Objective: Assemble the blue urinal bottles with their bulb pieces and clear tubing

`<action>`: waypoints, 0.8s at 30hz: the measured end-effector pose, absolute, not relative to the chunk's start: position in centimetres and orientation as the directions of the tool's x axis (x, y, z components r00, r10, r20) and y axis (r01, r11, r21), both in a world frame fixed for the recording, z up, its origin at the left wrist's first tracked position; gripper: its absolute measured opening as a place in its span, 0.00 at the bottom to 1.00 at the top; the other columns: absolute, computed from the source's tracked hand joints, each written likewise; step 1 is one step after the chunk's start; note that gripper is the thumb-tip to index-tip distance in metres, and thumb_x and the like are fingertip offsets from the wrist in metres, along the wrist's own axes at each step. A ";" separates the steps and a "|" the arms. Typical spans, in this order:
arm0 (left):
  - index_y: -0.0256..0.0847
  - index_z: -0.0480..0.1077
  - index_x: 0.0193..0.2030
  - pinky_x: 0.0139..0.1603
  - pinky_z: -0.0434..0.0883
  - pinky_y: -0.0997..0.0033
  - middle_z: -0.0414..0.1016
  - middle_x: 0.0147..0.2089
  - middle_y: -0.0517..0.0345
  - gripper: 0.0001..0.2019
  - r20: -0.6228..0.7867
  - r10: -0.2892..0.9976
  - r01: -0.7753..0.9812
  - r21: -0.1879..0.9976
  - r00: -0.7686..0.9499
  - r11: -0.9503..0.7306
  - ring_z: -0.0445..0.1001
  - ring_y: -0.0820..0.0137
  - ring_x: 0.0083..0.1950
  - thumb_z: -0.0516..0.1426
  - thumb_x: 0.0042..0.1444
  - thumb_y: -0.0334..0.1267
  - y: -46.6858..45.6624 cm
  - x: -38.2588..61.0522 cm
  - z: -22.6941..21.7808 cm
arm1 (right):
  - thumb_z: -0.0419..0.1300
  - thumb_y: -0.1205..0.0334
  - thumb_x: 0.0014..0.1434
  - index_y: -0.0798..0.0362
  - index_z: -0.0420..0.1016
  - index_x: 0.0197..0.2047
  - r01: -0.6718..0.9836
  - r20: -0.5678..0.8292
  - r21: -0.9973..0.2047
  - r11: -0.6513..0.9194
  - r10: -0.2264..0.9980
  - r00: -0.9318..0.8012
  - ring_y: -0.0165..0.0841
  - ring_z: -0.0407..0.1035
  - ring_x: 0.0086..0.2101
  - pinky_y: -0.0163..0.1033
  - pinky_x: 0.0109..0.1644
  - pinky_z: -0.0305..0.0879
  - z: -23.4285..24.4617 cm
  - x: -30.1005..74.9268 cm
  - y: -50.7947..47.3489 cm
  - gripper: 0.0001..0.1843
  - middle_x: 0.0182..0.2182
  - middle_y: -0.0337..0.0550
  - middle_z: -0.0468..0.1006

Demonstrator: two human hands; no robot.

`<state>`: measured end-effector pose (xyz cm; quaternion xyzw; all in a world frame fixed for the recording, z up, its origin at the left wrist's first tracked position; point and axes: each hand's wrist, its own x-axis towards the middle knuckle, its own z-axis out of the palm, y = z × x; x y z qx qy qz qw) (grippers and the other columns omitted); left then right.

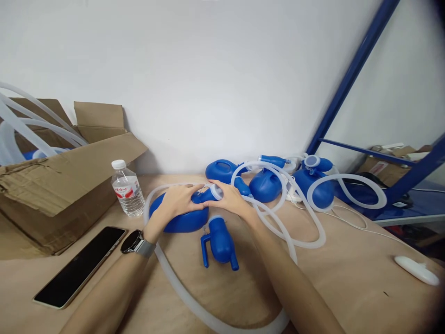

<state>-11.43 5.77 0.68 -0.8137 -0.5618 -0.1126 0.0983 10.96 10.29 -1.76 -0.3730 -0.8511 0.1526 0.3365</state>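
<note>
A blue plastic urinal bottle (187,222) lies on its side on the brown-covered table, straight ahead of me. My left hand (178,200) rests over it, fingers curled round its neck (199,197). At the mouth, my right hand (229,198) is closed round the whitish ring (216,191), thumb below and fingers above. Some fingertips are hidden behind the neck. Just nearer to me, a loose blue receiver piece (222,241) with a handle and a short spout touches neither hand. A long translucent hose (184,290) loops around the bottle and beneath my forearms.
Left stands an open cardboard box (69,181) with hoses sticking out, beside a water bottle (128,190) and a black-screened phone (81,266). Several more blue bottles (266,185) with coiled hoses sit back right. A white device (416,270) lies near the right edge, below a blue shelf frame (351,79).
</note>
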 end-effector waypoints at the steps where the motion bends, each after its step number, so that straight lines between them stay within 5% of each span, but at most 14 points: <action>1: 0.51 0.67 0.70 0.50 0.71 0.58 0.80 0.58 0.44 0.36 0.290 0.892 0.935 -0.033 0.348 -0.354 0.80 0.46 0.53 0.56 0.60 0.66 5.8 -11.4 0.7 | 0.71 0.39 0.54 0.47 0.66 0.70 0.523 0.447 -0.523 0.673 0.739 -0.504 0.48 0.70 0.62 0.52 0.66 0.63 -1.8 11.0 10.4 0.46 0.64 0.49 0.74; 6: 0.50 0.66 0.71 0.50 0.71 0.57 0.81 0.57 0.44 0.35 0.266 0.896 0.932 -0.035 0.356 -0.360 0.80 0.45 0.53 0.56 0.61 0.63 5.7 -11.1 1.0 | 0.68 0.45 0.61 0.45 0.63 0.72 0.523 0.432 -0.508 0.685 0.727 -0.533 0.46 0.68 0.63 0.50 0.67 0.62 -1.5 10.7 10.0 0.40 0.66 0.46 0.72; 14: 0.47 0.66 0.70 0.47 0.71 0.57 0.80 0.56 0.41 0.32 0.217 0.897 0.922 -0.142 0.385 -0.361 0.81 0.45 0.49 0.51 0.66 0.62 5.0 -10.2 1.5 | 0.59 0.49 0.69 0.42 0.43 0.79 0.637 0.438 -0.363 0.680 0.728 -0.527 0.47 0.65 0.63 0.54 0.66 0.59 -1.7 10.7 8.6 0.42 0.69 0.50 0.66; 19: 0.46 0.67 0.69 0.48 0.71 0.56 0.80 0.56 0.42 0.32 0.252 0.890 0.925 -0.107 0.379 -0.364 0.81 0.46 0.51 0.51 0.67 0.62 5.0 -10.6 0.9 | 0.61 0.43 0.65 0.47 0.52 0.77 0.716 0.554 -0.223 0.661 0.690 -0.466 0.52 0.56 0.67 0.62 0.71 0.47 -2.6 10.5 8.9 0.44 0.71 0.55 0.62; 24: 0.49 0.70 0.67 0.53 0.73 0.56 0.79 0.58 0.46 0.29 0.306 0.886 0.925 0.035 0.350 -0.377 0.79 0.49 0.54 0.56 0.63 0.59 5.2 -11.3 0.6 | 0.62 0.47 0.64 0.51 0.62 0.73 0.704 0.632 -0.086 0.704 0.585 -0.508 0.54 0.56 0.67 0.69 0.74 0.28 -2.2 9.9 8.5 0.38 0.66 0.55 0.70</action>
